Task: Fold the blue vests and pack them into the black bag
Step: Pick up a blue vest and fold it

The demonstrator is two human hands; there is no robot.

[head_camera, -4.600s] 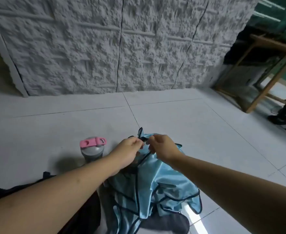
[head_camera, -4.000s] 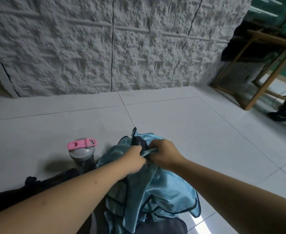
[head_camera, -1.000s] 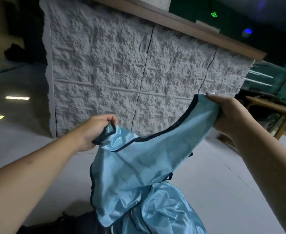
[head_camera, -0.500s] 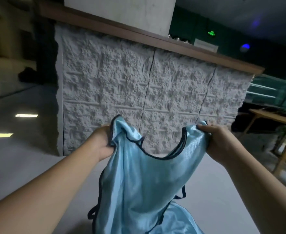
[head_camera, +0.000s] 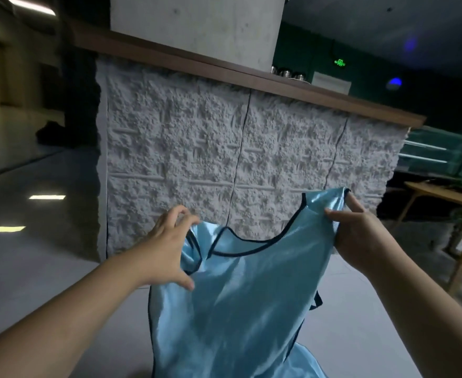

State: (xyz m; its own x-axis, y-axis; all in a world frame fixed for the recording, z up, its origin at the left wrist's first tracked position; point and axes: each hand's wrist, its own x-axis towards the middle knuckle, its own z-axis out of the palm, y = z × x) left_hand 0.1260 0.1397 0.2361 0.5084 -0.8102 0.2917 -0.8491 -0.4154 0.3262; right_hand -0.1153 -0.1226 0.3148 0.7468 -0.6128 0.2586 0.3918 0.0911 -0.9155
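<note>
A shiny light-blue vest with dark trim hangs in the air in front of me, its neckline facing up. My right hand pinches the vest's right shoulder strap and holds it high. My left hand is at the lower, drooping left shoulder strap with its fingers spread and loosely bent, the thumb lying on the fabric. More blue fabric lies at the bottom edge below the hanging vest. The black bag is out of view.
A rough white stone counter with a brown wooden top stands straight ahead, a concrete pillar above it. A wooden table stands at the right. Glossy grey floor tiles stretch to the left.
My left hand has loosened from the left shoulder strap and spread its fingers. My right hand has moved right, so the vest hangs wider and flatter. The view has tilted up.
</note>
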